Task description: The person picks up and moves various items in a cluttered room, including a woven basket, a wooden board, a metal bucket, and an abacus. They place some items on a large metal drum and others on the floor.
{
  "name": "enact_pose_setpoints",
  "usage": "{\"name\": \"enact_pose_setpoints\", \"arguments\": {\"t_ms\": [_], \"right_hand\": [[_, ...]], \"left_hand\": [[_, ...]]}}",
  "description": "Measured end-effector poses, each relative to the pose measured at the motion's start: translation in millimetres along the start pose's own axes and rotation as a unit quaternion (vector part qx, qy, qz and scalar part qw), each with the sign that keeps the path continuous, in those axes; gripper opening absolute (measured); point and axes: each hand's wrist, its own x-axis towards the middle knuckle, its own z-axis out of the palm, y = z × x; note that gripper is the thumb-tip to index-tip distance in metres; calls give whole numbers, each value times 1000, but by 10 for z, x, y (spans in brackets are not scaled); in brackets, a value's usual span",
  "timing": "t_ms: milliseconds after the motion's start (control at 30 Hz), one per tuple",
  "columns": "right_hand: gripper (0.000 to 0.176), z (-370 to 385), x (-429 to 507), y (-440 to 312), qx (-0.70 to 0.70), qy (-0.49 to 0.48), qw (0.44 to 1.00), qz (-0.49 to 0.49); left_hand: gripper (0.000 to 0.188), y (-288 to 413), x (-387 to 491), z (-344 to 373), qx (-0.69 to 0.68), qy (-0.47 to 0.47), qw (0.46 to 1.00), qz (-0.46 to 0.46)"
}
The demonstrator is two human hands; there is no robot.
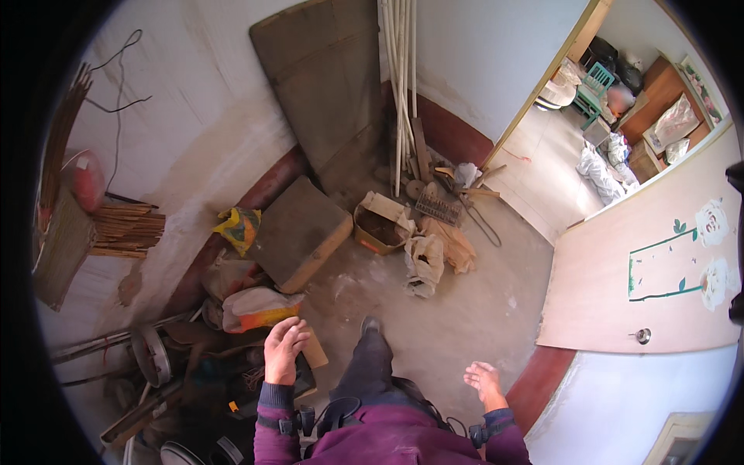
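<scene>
Both hands are empty and held in the air on either side of my body. My left hand [285, 350] has loosely bent fingers, and in the view it lies just below a white and orange plastic bag [261, 311]. My right hand [483, 381] is over the concrete floor at the lower right, palm turned inward, fingers slightly bent. In front of me stand a dusty box-like block [305, 235], an open cardboard box [381, 224] and a crumpled whitish plastic bag [424, 264]. An abacus [439, 208] lies behind the bag, beside a pinkish bag [450, 241].
A dark board [325, 87] and white pipes [401, 87] lean in the corner. Clutter with a metal ring [150, 356] fills the lower left. At right, an open door [598, 279] adjoins a doorway to a room with a green chair [596, 90] and sacks [598, 171].
</scene>
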Motion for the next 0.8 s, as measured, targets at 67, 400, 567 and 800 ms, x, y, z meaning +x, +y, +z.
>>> {"name": "enact_pose_setpoints", "arguments": {"t_ms": [67,400,567,800], "right_hand": [[35,-59,99,-89,-5,-1,1000,12],[34,21,958,-1367,-38,47,998,15],[38,233,1360,-2116,-21,13,1000,-13],[42,988,2240,-2979,-138,-80,987,9]], "left_hand": [[33,-75,263,291,4,-19,999,-25],[28,37,1856,1613,50,-56,994,-81],[30,343,2081,2112,46,-74,995,-53],[33,237,2223,1940,-7,66,997,-42]]}}
